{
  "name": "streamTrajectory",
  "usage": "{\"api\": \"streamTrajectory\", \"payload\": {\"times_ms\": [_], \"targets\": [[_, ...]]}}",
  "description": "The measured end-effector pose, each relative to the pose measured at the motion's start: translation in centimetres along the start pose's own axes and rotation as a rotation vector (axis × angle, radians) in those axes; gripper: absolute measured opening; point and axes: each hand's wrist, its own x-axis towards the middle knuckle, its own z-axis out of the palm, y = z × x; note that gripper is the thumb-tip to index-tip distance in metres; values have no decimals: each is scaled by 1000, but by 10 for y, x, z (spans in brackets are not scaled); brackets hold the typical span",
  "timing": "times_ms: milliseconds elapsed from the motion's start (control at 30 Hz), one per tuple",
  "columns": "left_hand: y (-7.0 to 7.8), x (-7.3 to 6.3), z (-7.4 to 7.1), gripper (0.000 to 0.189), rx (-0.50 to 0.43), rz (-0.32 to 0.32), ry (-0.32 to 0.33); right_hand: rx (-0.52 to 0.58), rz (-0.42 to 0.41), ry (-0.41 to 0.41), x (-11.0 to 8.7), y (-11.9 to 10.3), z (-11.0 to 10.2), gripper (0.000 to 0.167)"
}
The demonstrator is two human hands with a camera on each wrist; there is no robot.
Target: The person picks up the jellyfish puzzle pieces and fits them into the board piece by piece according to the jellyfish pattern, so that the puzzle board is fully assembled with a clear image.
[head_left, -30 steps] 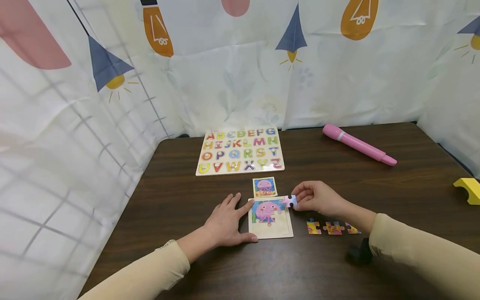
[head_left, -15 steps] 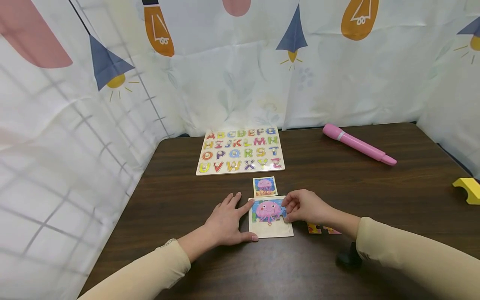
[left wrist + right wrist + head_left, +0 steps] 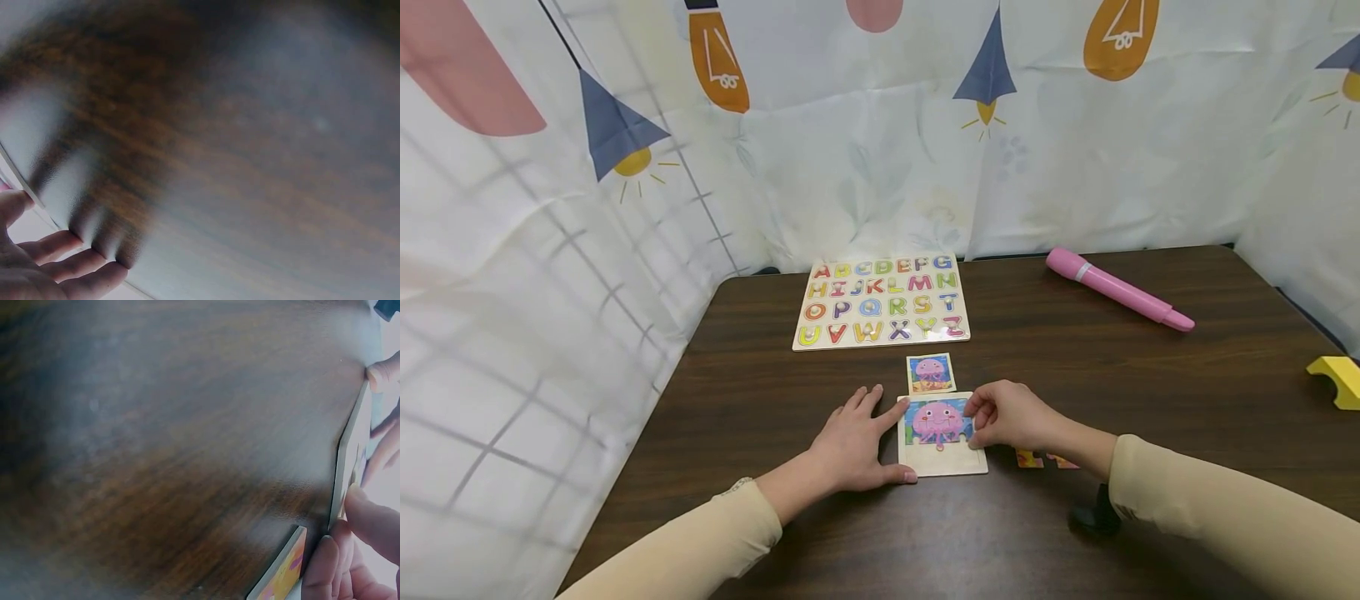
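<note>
A square wooden jigsaw board [image 3: 940,462] lies on the dark table, its upper part filled with a pink jellyfish [image 3: 937,419] on blue. My left hand [image 3: 852,446] rests flat with fingers spread, index fingertip and thumb at the board's left edge. At the board's right side, my right hand [image 3: 1011,414] pinches a jigsaw piece down at the picture's right end; its fingers mostly hide the piece. The board's lower strip is bare wood. Loose yellow-and-pink jigsaw pieces [image 3: 1029,459] lie right of the board, partly covered by the right wrist.
Touching the board's top edge is a small jellyfish picture card [image 3: 929,373]. Behind it lies an alphabet puzzle board [image 3: 882,302]. A pink pen-shaped toy [image 3: 1118,289] is at the back right, and a yellow arched block [image 3: 1336,382] at the far right. Printed curtains [image 3: 865,167] surround the table.
The right hand has moved left and down with the pink-and-blue jigsaw piece, from above the board's upper right corner onto its right side. The left hand stays put.
</note>
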Motion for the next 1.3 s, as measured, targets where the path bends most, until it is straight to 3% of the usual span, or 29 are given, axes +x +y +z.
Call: {"api": "streamTrajectory", "payload": {"times_ms": [433, 600, 800, 900, 1300], "targets": [[0, 1, 0, 97, 1, 0, -3, -14, -13, -2, -3, 1, -2, 32], [0, 0, -1, 97, 0, 4, -4, -155, -115, 18, -11, 0, -6, 33], [-1, 0, -2, 97, -1, 5, -8, -425, -338, -10, -22, 8, -10, 37], [-1, 0, -1, 97, 3, 5, -12, -500, -414, -41, -26, 12, -9, 41], [0, 0, -2, 97, 2, 5, -14, -606, -421, -113, -33, 14, -9, 47]]}}
